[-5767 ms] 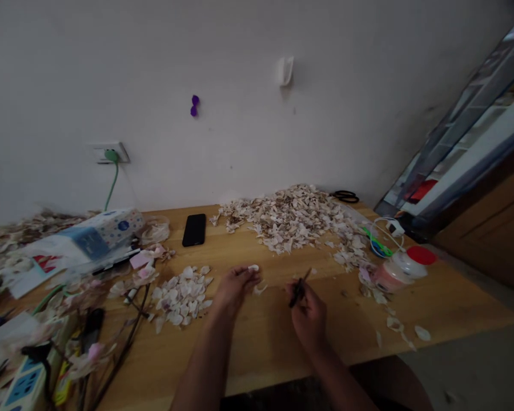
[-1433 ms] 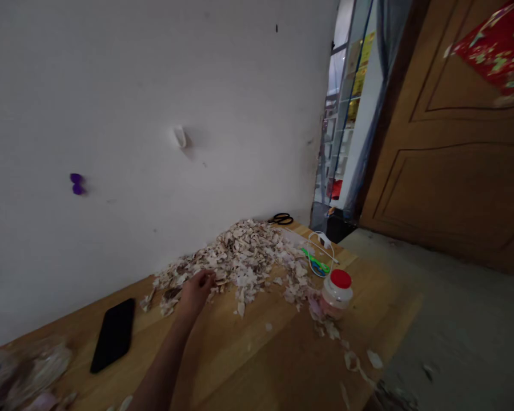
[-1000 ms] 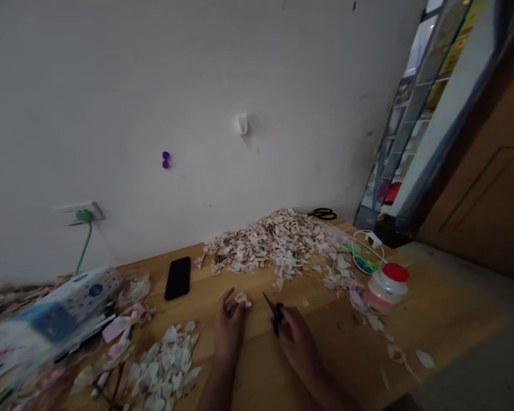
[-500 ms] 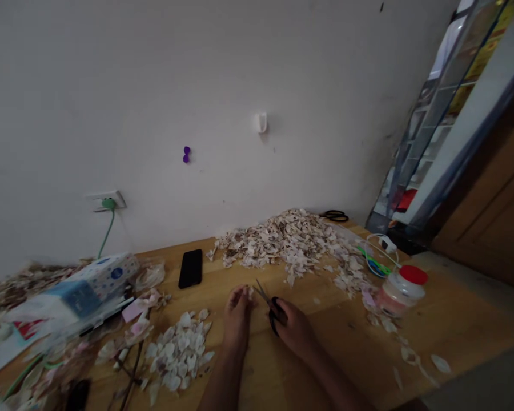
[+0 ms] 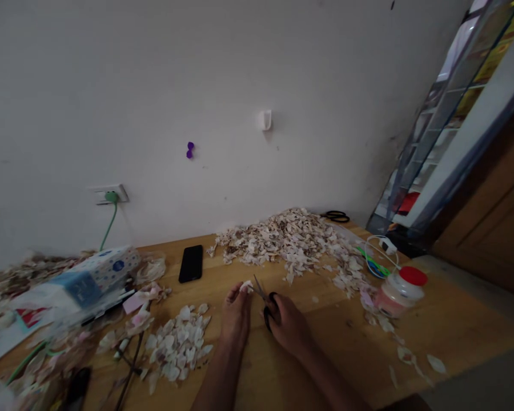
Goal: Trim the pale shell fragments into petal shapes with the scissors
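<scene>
My left hand (image 5: 235, 314) pinches a small pale flake (image 5: 247, 286), petal-like in shape, between thumb and fingers. Black-handled scissors (image 5: 261, 292) are gripped in my right hand (image 5: 290, 328), their blades parted and pointing up and left. One blade tip is right beside the flake; whether it touches cannot be made out. Left of my left arm lies a small heap of whitish flakes (image 5: 180, 342) on the wooden table (image 5: 325, 359). Beyond my hands, against the wall, rises a larger pile of beige and brownish flakes (image 5: 282, 240).
A black phone (image 5: 191, 264) lies at the back. Left are a tissue pack (image 5: 107, 274), artificial-looking flowers (image 5: 139, 321) and twigs. On the right stand a red-lidded jar (image 5: 400, 290) and a white cable (image 5: 381, 242). A second pair of scissors (image 5: 336, 216) rests by the wall.
The view has shifted slightly. My right hand has brought the scissors a little left, closer to the flake, which now shows more plainly in my left fingers.
</scene>
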Demonstrator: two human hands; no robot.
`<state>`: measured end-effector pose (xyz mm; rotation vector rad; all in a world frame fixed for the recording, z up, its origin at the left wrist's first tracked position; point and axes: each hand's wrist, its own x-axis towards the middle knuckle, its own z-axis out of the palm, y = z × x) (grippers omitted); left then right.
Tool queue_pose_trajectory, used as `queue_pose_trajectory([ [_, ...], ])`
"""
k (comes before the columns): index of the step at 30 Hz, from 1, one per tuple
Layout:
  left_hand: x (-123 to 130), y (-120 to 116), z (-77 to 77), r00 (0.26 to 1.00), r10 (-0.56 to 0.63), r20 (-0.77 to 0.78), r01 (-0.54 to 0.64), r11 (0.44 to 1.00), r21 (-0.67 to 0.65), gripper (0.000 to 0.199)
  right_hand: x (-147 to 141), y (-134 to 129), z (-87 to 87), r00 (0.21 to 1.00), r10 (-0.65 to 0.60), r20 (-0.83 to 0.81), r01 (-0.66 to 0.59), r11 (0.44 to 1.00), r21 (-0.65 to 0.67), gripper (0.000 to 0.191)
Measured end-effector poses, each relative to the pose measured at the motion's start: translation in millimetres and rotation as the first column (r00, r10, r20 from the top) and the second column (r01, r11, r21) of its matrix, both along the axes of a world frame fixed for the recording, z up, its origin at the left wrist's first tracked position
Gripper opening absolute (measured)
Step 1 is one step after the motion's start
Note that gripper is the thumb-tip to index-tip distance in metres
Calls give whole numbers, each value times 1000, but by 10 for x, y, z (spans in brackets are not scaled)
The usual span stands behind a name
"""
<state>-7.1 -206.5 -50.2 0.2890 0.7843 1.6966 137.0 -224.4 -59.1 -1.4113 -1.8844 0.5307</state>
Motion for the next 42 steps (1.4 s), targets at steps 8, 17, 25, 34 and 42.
queue_pose_trajectory([
  [8,93,-36,50,997,-24,76,20,999,44,25,-19,-31,70,999,21,48,-17,997,-71,23],
  [17,154,-85,101,998,-36,-60,39,997,61,27,2,-16,103,999,48,15,-46,992,-120,22],
  [25,156,-56,81,996,66,-63,-62,996,64,28,12,-26,92,996,72,52,-67,993,-97,20],
  [34,157,-54,43,992,31,-121,-26,999,43,26,14,-47,107,994,75,81,-67,993,-92,24],
  [42,174,-87,105,996,6,-91,-1,999,47,26,21,-38,84,993,66,97,-56,993,-101,24],
])
